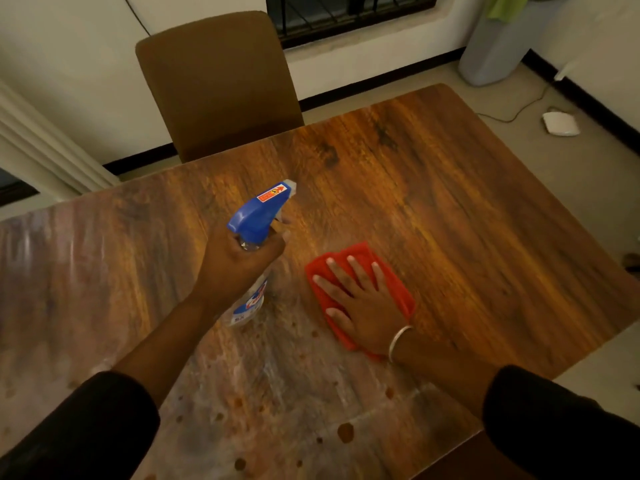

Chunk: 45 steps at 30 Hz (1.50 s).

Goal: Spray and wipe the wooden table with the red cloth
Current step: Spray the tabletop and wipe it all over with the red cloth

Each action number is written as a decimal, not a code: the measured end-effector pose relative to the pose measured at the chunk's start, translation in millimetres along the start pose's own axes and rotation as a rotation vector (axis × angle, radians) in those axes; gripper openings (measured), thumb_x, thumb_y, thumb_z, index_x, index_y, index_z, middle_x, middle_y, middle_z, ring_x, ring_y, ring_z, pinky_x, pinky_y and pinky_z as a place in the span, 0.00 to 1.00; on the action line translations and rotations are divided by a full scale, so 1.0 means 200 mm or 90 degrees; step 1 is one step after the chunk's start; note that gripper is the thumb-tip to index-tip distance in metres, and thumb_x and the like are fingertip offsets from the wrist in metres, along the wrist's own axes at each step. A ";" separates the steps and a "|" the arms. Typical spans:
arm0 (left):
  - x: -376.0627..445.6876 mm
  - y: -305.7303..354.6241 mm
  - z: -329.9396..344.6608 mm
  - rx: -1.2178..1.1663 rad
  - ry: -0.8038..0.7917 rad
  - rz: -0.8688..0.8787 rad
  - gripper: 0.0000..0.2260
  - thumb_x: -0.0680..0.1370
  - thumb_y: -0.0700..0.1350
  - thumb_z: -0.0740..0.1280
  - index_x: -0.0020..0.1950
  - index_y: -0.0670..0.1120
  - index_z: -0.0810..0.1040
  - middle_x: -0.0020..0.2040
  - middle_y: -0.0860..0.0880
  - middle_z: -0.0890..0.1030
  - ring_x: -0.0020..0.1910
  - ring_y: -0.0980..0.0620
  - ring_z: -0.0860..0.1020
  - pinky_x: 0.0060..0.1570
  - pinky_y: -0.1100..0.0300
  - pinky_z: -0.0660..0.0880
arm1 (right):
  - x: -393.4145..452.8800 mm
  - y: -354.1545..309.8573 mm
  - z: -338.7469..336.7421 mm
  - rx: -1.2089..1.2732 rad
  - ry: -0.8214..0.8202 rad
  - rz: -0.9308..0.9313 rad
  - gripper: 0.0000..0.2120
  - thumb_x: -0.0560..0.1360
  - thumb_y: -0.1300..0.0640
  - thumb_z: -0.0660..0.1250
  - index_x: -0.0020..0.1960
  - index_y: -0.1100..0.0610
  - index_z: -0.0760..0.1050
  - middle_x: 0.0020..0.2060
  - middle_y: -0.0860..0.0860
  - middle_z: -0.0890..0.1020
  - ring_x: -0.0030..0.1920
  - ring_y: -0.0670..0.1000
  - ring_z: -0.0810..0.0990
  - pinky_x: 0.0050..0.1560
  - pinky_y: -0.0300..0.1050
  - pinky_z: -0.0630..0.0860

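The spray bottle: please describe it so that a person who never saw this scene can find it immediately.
Look at the wooden table with a brown chair behind it. Left of the red cloth, the left hand grips the spray bottle above the tabletop. It alone has a clear body and blue trigger head.

The spray bottle (254, 258) carries a red sticker with an arrow on its blue trigger head and a blue-and-red label lower down, both too blurred to read beyond a possible "5X".
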State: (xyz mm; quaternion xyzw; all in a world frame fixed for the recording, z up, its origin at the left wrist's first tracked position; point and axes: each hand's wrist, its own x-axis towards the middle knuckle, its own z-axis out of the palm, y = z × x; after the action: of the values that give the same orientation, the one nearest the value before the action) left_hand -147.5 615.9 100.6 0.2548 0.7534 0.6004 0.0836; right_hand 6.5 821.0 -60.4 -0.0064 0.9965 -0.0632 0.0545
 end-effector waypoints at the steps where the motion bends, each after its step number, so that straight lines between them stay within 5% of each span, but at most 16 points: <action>1: -0.01 0.00 -0.01 -0.007 0.013 0.004 0.06 0.76 0.47 0.71 0.49 0.58 0.79 0.39 0.48 0.82 0.35 0.49 0.82 0.39 0.56 0.81 | 0.01 0.06 -0.01 -0.008 -0.007 0.034 0.30 0.84 0.36 0.50 0.84 0.36 0.48 0.86 0.46 0.49 0.84 0.61 0.53 0.76 0.74 0.55; 7: -0.15 0.01 -0.02 -0.079 0.031 -0.009 0.09 0.75 0.44 0.72 0.53 0.55 0.81 0.44 0.42 0.83 0.39 0.47 0.82 0.42 0.59 0.80 | 0.32 -0.15 -0.03 0.071 0.005 0.330 0.31 0.83 0.38 0.47 0.85 0.40 0.49 0.86 0.50 0.50 0.84 0.65 0.48 0.77 0.78 0.45; 10: -0.25 0.03 -0.01 -0.061 -0.001 -0.035 0.05 0.72 0.46 0.73 0.45 0.55 0.81 0.37 0.43 0.81 0.34 0.45 0.79 0.39 0.49 0.78 | 0.22 -0.33 -0.01 0.063 0.004 0.314 0.31 0.83 0.38 0.49 0.85 0.40 0.51 0.86 0.51 0.51 0.84 0.65 0.49 0.76 0.79 0.46; 15: -0.39 0.05 -0.05 -0.057 -0.087 -0.033 0.08 0.72 0.43 0.74 0.41 0.57 0.79 0.32 0.49 0.79 0.30 0.52 0.77 0.34 0.51 0.77 | -0.40 -0.41 0.03 0.091 -0.041 0.341 0.29 0.85 0.36 0.45 0.84 0.35 0.44 0.86 0.45 0.46 0.85 0.61 0.45 0.77 0.77 0.48; 18: -0.43 0.07 -0.07 -0.064 -0.112 0.006 0.17 0.73 0.39 0.74 0.42 0.64 0.80 0.32 0.60 0.80 0.29 0.61 0.78 0.31 0.70 0.75 | -0.58 -0.17 -0.01 0.098 -0.047 0.507 0.29 0.86 0.37 0.42 0.83 0.35 0.36 0.85 0.45 0.37 0.85 0.59 0.39 0.79 0.74 0.44; 22: -0.51 0.07 -0.07 -0.064 -0.151 0.023 0.17 0.73 0.40 0.74 0.42 0.64 0.79 0.31 0.60 0.79 0.29 0.62 0.77 0.31 0.73 0.73 | -0.42 -0.17 -0.06 0.158 -0.009 0.666 0.30 0.87 0.41 0.45 0.85 0.41 0.38 0.85 0.51 0.38 0.84 0.62 0.36 0.81 0.71 0.40; 27: -0.57 0.13 0.03 -0.036 -0.212 0.079 0.12 0.72 0.45 0.73 0.43 0.64 0.79 0.34 0.63 0.79 0.29 0.65 0.76 0.33 0.77 0.70 | -0.56 -0.51 0.05 0.176 -0.021 0.578 0.29 0.86 0.38 0.41 0.83 0.37 0.33 0.84 0.47 0.33 0.83 0.61 0.32 0.80 0.71 0.38; 31: -0.59 0.13 0.05 -0.035 -0.208 0.029 0.06 0.70 0.52 0.73 0.41 0.64 0.78 0.31 0.61 0.78 0.27 0.62 0.75 0.30 0.76 0.70 | -0.84 -0.54 0.08 0.233 -0.041 0.643 0.30 0.82 0.34 0.35 0.80 0.34 0.27 0.82 0.44 0.28 0.81 0.58 0.29 0.79 0.71 0.34; 38: -0.62 0.11 -0.04 -0.014 -0.210 -0.082 0.14 0.72 0.39 0.74 0.34 0.54 0.75 0.26 0.52 0.72 0.23 0.60 0.70 0.26 0.71 0.69 | -0.74 -0.22 -0.10 0.273 -0.022 0.796 0.32 0.87 0.40 0.46 0.85 0.42 0.35 0.84 0.52 0.33 0.83 0.64 0.32 0.79 0.72 0.36; 45: -0.67 0.12 -0.10 0.023 -0.205 -0.123 0.09 0.72 0.37 0.74 0.38 0.41 0.73 0.28 0.38 0.71 0.25 0.54 0.71 0.27 0.67 0.72 | -0.88 -0.58 0.07 0.220 -0.058 0.565 0.30 0.85 0.36 0.42 0.81 0.34 0.28 0.80 0.43 0.25 0.81 0.59 0.26 0.78 0.71 0.31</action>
State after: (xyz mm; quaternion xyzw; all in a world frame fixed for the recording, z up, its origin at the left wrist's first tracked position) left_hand -34.8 536.9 104.7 0.2755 0.7621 0.5272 0.2555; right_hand 183.9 708.4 -39.7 0.4259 0.8746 -0.1983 0.1200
